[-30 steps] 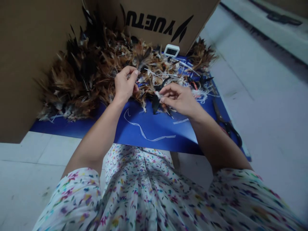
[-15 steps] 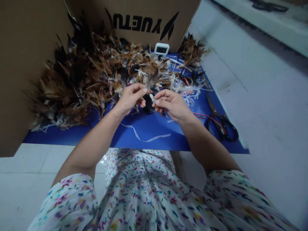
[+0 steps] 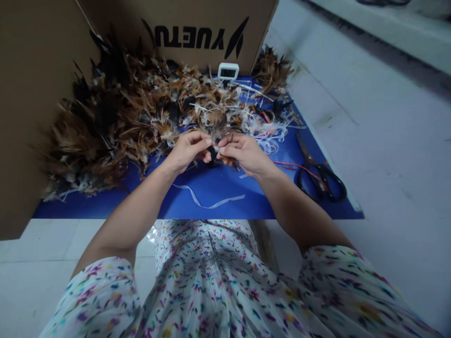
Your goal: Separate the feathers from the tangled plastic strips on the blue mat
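Note:
Above the front of the blue tabletop (image 3: 225, 209), my left hand (image 3: 189, 151) and my right hand (image 3: 243, 152) meet, thumbs against fingers. Between them is a small bunch of feathers (image 3: 216, 146), with a pale bound part at the fingertips and dark plumes below. My right hand pinches it from the right. The left fingers are closed at its other side; how much each one grips is partly hidden. Behind the hands spreads a big heap of brown and black feathers (image 3: 141, 108). Closer to me lies a thin white ribbon strip (image 3: 211, 205).
Black-handled scissors (image 3: 322, 180) lie at the right with a red string (image 3: 292, 164) across them. Tangled white ribbon (image 3: 269, 134) sits behind my right hand. A small white digital display (image 3: 228, 71) stands before a cardboard box (image 3: 197, 14). More cardboard (image 3: 21, 117) rises at the left.
My fingertips have drawn closer together around the bunch, and its white binding is less exposed. The whole view has shifted slightly; the things on the table have stayed in place.

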The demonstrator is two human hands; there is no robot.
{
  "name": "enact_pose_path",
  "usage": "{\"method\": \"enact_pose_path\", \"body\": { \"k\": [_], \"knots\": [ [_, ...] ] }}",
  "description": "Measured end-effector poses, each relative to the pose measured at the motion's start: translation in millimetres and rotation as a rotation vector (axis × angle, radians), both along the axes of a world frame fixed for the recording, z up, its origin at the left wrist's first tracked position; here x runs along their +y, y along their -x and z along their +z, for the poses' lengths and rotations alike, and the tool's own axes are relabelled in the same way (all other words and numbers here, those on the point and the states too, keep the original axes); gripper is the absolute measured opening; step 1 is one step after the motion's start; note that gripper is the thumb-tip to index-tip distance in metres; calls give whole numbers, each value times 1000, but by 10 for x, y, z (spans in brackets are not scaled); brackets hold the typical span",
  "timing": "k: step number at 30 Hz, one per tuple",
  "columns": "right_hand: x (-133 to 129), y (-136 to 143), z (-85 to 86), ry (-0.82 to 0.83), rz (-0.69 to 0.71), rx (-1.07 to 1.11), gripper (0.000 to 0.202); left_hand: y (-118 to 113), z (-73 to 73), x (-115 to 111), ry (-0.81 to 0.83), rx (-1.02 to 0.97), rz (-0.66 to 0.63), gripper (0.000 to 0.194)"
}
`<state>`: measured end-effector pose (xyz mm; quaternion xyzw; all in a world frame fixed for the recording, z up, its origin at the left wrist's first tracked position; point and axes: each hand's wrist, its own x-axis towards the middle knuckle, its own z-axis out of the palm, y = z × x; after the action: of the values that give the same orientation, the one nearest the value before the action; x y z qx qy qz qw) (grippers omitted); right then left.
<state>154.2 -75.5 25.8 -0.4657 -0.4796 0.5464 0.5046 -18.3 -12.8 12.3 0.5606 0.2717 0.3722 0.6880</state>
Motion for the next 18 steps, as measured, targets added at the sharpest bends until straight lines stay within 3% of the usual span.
{"method": "enact_pose_path", "body": {
  "k": [7,13,18],
  "knots": [
    [30,-24,-78,-59,-25,-57,25,-11,43,-10,61,32,56,26],
    [59,-9,-200,-400,-151,-385,27,-13,52,-21,169,44,70,18],
    [45,-21,-241,-625,-203,-634,17,-33,31,-37,209,12,56,16]
  ]
}}
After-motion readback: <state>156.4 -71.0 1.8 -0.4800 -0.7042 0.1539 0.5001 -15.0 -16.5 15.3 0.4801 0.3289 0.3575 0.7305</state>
